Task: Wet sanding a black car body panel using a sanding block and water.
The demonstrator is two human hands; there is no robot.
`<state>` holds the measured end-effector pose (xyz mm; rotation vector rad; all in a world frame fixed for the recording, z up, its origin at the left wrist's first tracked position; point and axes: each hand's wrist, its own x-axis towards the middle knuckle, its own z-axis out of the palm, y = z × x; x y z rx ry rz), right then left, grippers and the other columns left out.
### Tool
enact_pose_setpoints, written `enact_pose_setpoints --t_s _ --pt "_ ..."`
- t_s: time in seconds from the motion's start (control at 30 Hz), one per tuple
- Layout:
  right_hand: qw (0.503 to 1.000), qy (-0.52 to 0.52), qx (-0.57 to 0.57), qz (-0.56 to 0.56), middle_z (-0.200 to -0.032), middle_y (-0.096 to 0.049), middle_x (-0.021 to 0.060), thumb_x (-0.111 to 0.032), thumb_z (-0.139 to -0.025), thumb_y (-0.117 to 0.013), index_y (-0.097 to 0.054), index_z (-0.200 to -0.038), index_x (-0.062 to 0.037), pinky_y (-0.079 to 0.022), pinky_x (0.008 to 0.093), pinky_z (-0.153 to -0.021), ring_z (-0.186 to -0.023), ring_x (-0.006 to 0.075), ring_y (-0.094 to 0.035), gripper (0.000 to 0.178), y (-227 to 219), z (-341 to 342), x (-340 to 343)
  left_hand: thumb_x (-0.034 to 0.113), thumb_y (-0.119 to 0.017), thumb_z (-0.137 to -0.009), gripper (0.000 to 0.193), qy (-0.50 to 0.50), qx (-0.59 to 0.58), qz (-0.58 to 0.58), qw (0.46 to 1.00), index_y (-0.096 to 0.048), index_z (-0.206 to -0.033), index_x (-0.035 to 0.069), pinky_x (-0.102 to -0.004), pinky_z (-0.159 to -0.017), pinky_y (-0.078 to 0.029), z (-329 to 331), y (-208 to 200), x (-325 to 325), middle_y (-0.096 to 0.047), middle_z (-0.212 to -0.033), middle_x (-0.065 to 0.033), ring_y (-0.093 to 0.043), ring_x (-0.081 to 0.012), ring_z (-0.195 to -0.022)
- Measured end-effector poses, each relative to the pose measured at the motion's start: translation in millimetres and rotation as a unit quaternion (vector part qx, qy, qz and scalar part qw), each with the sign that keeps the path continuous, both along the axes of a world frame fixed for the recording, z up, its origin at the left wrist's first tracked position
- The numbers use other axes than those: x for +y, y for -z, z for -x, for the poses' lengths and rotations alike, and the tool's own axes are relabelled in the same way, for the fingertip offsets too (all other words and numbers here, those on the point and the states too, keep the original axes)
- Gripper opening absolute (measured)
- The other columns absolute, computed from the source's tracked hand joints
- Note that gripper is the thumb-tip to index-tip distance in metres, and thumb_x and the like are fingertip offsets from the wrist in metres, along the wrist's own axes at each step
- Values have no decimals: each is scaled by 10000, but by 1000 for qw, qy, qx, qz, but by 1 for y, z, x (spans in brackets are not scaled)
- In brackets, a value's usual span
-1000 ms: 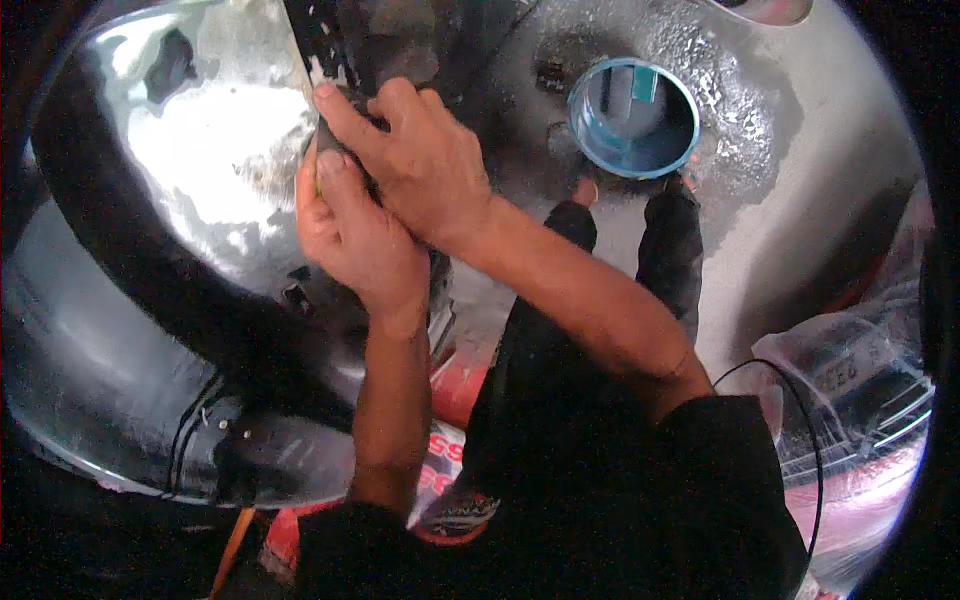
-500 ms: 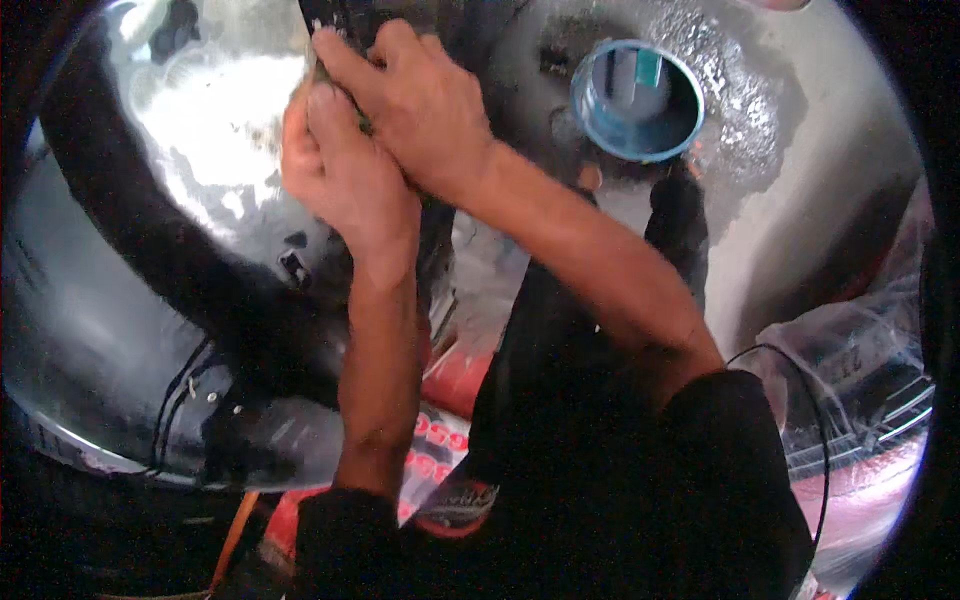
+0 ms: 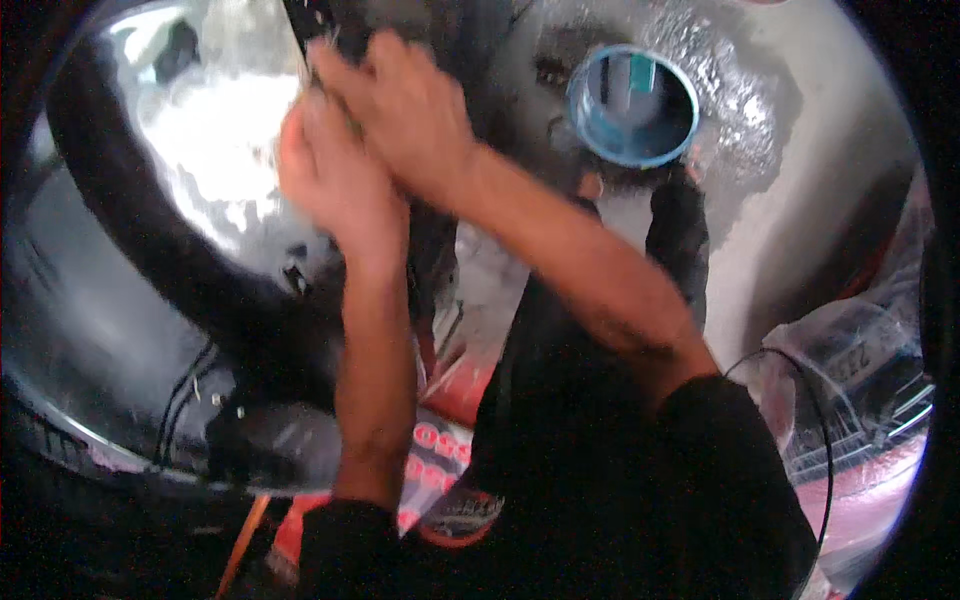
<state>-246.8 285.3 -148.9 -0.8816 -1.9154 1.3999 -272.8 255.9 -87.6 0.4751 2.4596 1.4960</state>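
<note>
Both hands are together at the top, beside the edge of a large glossy dark panel that curves along the left. My left hand is closed, fingers curled, just below the right. My right hand is closed too, its knuckles up and its fingers reaching past the left hand's. Whatever lies between them is mostly hidden; only a sliver of green shows among the fingers. A dark strip with pale specks runs up from the fingertips to the upper edge. Motion blurs both hands slightly.
A blue round tub with a green object inside stands on the wet concrete floor, by my feet. Clear plastic wrapping and a black cable are at the right. Red and white printed packaging lies below the panel.
Both hands have shifted slightly left and stay together, still closed. The view has moved a little; the tub and panel have stayed in place.
</note>
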Motion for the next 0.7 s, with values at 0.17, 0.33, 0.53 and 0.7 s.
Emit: enact_pose_setpoints --t_s 0.17,0.33,0.53,0.7 --pt "999 -30 9 25 -957 -550 117 -280 -899 -670 -607 -1397 -252 -561 487 -600 -814 352 -632 503 7 -10 -3 138 -477 -1086 346 -38 -47 14 998 -627 -1306 -84 -307 -828 -542 -15 4 0 -708 -1060 -91 -660 -149 -932" --pt "1000 -7 22 13 -968 -573 89 -283 -906 -686 -628 -1411 -268 -553 440 -601 -807 319 -629 509 8 -1 8 124 -488 -1084 337 -39 -23 40 998 -631 -1295 -95 -356 -922 -559 -5 2 3 -705 -1185 -149 -685 -210 -1039" --pt "1000 -13 -19 6 -988 -588 95 -272 -890 -704 -633 -1399 -264 -562 445 -614 -834 329 -640 514 7 4 9 145 -497 -1090 309 -12 -22 34 999 -650 -1250 -72 -257 -716 -503 4 2 6 -670 -965 -40 -596 -87 -822" --pt "1000 -8 6 11 -984 -578 110 -276 -898 -696 -627 -1413 -245 -563 456 -630 -858 331 -635 520 4 1 9 152 -503 -1088 327 -22 -27 15 999 -653 -1261 -81 -262 -771 -514 -1 1 7 -699 -1018 -72 -618 -100 -875"
